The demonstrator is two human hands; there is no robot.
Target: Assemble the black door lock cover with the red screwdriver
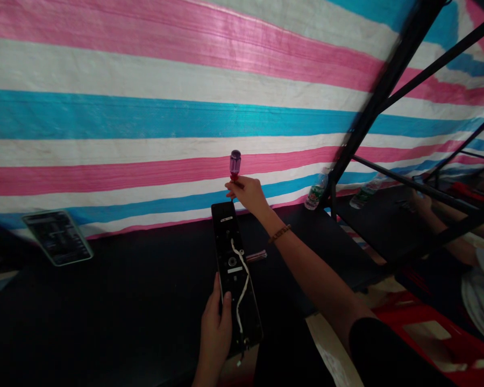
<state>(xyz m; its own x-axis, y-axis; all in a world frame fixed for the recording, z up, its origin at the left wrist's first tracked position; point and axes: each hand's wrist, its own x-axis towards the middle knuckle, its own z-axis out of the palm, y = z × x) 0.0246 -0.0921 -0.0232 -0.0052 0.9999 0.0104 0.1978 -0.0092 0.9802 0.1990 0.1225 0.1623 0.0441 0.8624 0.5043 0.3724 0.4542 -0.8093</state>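
Note:
A long black panel [234, 269] with a white cable running down its face lies lengthwise on the dark table [125, 301]. My left hand [215, 322] grips its near left edge, thumb resting on the face. At the panel's far end, my right hand [247, 194] is closed around a screwdriver [235, 164] with a purple and red handle. The screwdriver stands upright with its tip down at the panel's top. A beaded bracelet circles my right wrist.
A striped pink, white and blue tarp [165, 107] hangs behind the table. A framed dark plate [57, 236] leans at the left. Two water bottles [317, 191] stand by a black metal frame [371, 107]. Another person's arm [447, 231] and a red stool [439, 333] are at the right.

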